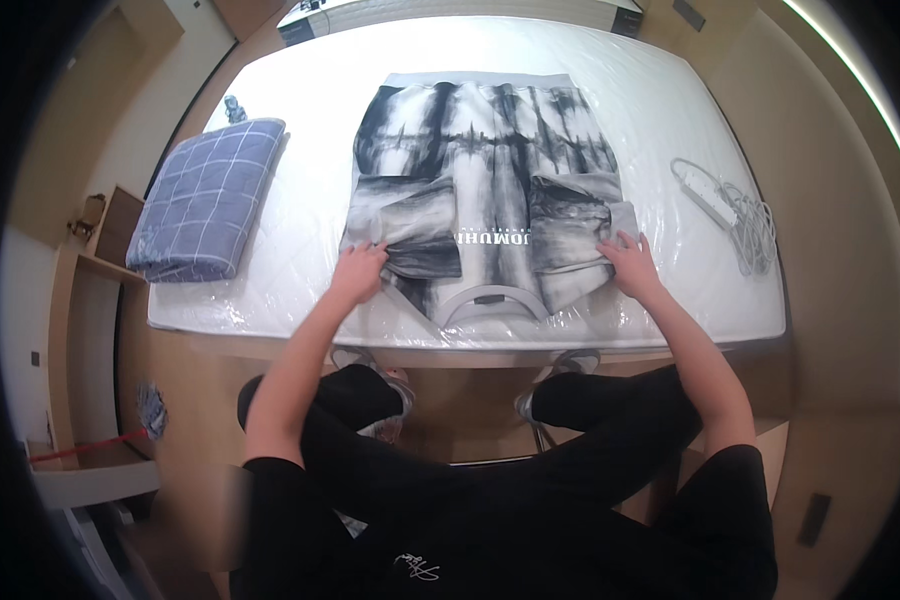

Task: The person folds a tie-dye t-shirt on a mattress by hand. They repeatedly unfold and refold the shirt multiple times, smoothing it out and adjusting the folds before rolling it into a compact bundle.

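Note:
A black, grey and white patterned sweatshirt [491,150] lies flat on a plastic-covered mattress [307,202]. Its grey hem points away from me, and its round grey collar [495,296] lies near the front edge. Both sleeves are folded inward over the body, beside white printed lettering. At the outer edge of the left-hand sleeve fold [420,225], the fingers of my left hand [360,271] hold the cloth. My right hand [633,264] has its fingertips on the cloth at the opposite edge, by the other sleeve fold [570,229].
A folded blue checked quilt [208,199] lies on the left of the mattress, with a small blue-grey item [234,109] behind it. To the right is a white power strip [709,196] with a coiled cable [754,232]. A red-handled mop [151,411] is at lower left.

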Available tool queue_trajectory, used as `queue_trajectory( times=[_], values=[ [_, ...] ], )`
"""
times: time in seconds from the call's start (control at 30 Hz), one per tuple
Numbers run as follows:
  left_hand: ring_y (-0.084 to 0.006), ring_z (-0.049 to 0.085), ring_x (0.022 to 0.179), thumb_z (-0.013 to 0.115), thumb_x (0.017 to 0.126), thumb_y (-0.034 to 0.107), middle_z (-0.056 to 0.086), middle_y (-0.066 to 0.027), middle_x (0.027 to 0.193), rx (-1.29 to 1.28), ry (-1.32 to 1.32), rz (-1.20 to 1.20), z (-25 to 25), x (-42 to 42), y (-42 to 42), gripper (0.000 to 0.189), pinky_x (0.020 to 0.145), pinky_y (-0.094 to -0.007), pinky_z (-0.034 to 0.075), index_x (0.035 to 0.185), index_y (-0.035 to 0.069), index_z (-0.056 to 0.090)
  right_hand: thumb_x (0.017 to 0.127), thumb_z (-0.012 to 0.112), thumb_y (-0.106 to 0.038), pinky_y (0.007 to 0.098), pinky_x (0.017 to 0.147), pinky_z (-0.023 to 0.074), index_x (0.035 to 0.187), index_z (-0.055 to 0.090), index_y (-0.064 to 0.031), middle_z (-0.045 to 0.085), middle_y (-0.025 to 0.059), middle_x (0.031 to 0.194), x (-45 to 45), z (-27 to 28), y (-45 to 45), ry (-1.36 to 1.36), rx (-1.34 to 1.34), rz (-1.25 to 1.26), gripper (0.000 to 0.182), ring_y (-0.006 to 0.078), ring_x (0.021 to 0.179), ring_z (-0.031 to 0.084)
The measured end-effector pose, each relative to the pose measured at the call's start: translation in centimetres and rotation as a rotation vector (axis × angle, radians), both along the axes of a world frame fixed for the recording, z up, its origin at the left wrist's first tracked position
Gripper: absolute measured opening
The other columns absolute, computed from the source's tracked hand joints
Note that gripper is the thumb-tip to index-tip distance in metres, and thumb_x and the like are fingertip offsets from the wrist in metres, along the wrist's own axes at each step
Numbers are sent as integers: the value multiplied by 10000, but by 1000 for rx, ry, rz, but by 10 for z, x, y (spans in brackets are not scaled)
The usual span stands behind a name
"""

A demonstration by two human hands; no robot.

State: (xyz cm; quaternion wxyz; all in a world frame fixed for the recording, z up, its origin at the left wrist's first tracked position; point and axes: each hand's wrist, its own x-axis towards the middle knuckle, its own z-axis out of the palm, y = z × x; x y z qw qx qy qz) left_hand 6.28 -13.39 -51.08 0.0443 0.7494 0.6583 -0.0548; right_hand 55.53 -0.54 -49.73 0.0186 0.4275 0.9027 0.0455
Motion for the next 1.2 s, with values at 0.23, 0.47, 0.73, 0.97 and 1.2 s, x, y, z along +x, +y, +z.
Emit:
queue_trajectory(
  times=[0.23, 0.47, 0.73, 0.97, 1.2],
  values=[
    [-337, 615, 711, 493, 709, 89, 652, -191, 781, -459, -149, -52, 95, -7, 48, 212, 669, -417, 479, 829, 9, 649, 658, 543, 1, 432, 918, 421, 1052, 616, -76, 642, 140, 1009, -2, 102, 55, 9, -527, 144, 408, 319, 1028, 570],
    [-210, 541, 581, 526, 718, 160, 586, -181, 622, -578, -393, 69, 181, -63, 151, 251, 573, -368, 435, 725, -79, 603, 729, 542, -13, 337, 781, 474, 1008, 631, 14, 664, 160, 828, -25, 181, 187, 29, -951, -74, 295, 213, 791, 609],
    [-311, 637, 780, 515, 835, 145, 662, -137, 902, 303, -287, 422, 97, -64, 110, 212, 722, -410, 502, 1011, 89, 621, 806, 621, -138, 390, 907, 442, 1176, 532, -44, 602, 185, 1119, -28, 88, 159, 576, -83, -135, 392, 326, 1072, 562],
    [-342, 372, 1263, 579, 669, -4, 397, -155, 1369, 7, -309, 104, -6, -44, 42, 712, 1021, -461, 344, 1346, 122, 399, 709, 701, -159, 384, 1012, 380, 1281, 472, -42, 493, 212, 1278, -9, 15, 92, 360, -524, -118, 627, 342, 1198, 467],
    [-297, 405, 1235, 555, 710, -52, 419, -132, 1341, 242, -60, 71, -39, -32, 28, 643, 955, -469, 364, 1316, 119, 421, 619, 721, -133, 415, 1034, 367, 1363, 397, -148, 376, 198, 1399, -1, 11, 72, 54, -492, 66, 811, 360, 1269, 375]
  ],
)
